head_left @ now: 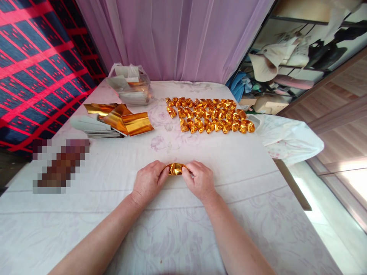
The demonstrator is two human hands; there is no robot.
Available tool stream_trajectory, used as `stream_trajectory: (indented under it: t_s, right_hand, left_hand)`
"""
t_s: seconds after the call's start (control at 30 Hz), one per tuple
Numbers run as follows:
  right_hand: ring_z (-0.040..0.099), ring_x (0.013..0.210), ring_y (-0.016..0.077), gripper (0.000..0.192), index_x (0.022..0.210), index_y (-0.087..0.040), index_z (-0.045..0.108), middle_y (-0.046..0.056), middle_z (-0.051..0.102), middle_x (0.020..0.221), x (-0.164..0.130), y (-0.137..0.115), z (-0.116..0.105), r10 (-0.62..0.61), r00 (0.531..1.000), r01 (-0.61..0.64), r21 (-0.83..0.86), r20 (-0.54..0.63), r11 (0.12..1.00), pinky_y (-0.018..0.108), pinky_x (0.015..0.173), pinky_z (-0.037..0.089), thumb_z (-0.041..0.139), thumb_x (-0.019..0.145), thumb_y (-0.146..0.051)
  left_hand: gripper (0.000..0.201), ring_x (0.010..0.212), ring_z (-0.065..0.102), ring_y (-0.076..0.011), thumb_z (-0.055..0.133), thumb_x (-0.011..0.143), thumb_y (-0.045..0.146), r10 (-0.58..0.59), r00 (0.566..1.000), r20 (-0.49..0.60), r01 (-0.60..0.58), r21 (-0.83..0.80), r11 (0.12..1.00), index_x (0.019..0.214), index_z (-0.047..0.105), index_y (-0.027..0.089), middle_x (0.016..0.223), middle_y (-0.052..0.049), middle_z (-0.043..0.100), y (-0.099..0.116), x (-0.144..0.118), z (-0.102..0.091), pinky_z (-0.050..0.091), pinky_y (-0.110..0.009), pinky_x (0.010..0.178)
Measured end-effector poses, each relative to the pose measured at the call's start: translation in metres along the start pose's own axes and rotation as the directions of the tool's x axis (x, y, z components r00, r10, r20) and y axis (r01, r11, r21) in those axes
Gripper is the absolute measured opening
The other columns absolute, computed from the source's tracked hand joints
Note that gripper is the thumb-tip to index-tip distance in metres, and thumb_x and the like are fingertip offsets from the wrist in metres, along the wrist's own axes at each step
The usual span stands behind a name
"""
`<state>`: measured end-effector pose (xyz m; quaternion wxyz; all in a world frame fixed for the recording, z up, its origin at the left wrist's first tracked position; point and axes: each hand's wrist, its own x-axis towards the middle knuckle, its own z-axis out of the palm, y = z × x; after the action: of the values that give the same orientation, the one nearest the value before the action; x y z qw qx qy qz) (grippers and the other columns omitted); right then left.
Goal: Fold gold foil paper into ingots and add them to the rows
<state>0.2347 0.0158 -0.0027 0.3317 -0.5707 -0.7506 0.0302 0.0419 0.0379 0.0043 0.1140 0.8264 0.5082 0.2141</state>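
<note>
The left hand (149, 179) and right hand (200, 179) each grip an end of a gold foil (175, 169) over the pale floral cloth (172, 236), hiding its tips; its shiny middle bulges in creased facets. Beyond, to the right, faceted gold pieces (214, 113) sit in three close rows; to the left, flat sheets (139, 123) overlap, a wrinkled clear bag (131, 91) behind them; a purple curtain (177, 38) hangs at the back.

A: Foil piece status?
B: Gold foil piece (176, 169): shiny, mirror-like, creased into facets. Ends covered by fingers, so full shape unclear.
A: Pose?
B: Long axis sideways, roughly level, pinched between left hand (149, 178) and right hand (200, 179).
A: Location?
B: Mid-table. Can't tell if it's touching the cloth.
</note>
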Motion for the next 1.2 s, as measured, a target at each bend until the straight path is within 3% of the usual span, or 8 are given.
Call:
stream_trajectory:
  t_s: [0.43, 0.7, 1.03, 1.2]
  right_hand:
    - [0.051, 0.061, 0.0139, 0.034, 0.061, -0.023, 0.048, 0.0, 0.055, 0.06, 0.0006, 0.0009, -0.0034, -0.027, 0.999, 0.025, 0.069, 0.019, 0.997, 0.027, 0.061, 0.034, 0.043, 0.094, -0.024]
    - [0.054, 0.062, 0.0142, 0.032, 0.062, -0.022, 0.051, 0.001, 0.059, 0.062, -0.0012, 0.0049, 0.0016, 0.037, 0.999, -0.037, -0.024, -0.014, 0.999, 0.027, 0.062, 0.033, 0.045, 0.094, -0.022]
    - [0.05, 0.061, 0.0136, 0.034, 0.06, -0.022, 0.048, 0.0, 0.054, 0.059, 0.0006, -0.0018, -0.0022, -0.052, 0.999, 0.052, 0.068, -0.002, 0.996, 0.027, 0.062, 0.033, 0.043, 0.093, -0.022]
    - [0.05, 0.061, 0.0132, 0.034, 0.06, -0.022, 0.049, 0.0, 0.055, 0.059, -0.0005, 0.0005, -0.0003, -0.059, 0.998, 0.058, 0.061, 0.008, 0.996, 0.026, 0.062, 0.033, 0.043, 0.093, -0.022]
  left_hand:
    - [0.024, 0.069, 0.059, -0.0151, 0.045, 0.094, 0.033, -0.053, 0.998, -0.043, 0.048, -0.125, 0.991, 0.084, 0.064, 0.021, 0.076, -0.002, 0.063, -0.0022, 0.0, -0.0027, 0.042, -0.026, 0.061]
    - [0.027, 0.069, 0.058, -0.0166, 0.045, 0.094, 0.032, 0.039, 0.997, -0.062, -0.046, -0.118, 0.992, 0.08, 0.065, 0.021, 0.072, -0.002, 0.062, -0.0019, -0.0017, -0.0013, 0.042, -0.028, 0.062]
    - [0.025, 0.07, 0.058, -0.0196, 0.046, 0.095, 0.028, 0.079, 0.996, -0.041, -0.08, -0.018, 0.997, 0.08, 0.065, 0.02, 0.072, -0.004, 0.065, -0.0059, 0.002, -0.0012, 0.04, -0.033, 0.068]
    - [0.027, 0.072, 0.059, -0.0207, 0.046, 0.096, 0.031, 0.023, 1.0, -0.001, -0.023, 0.004, 1.0, 0.079, 0.064, 0.02, 0.073, -0.004, 0.067, -0.0055, 0.0029, -0.001, 0.04, -0.034, 0.069]
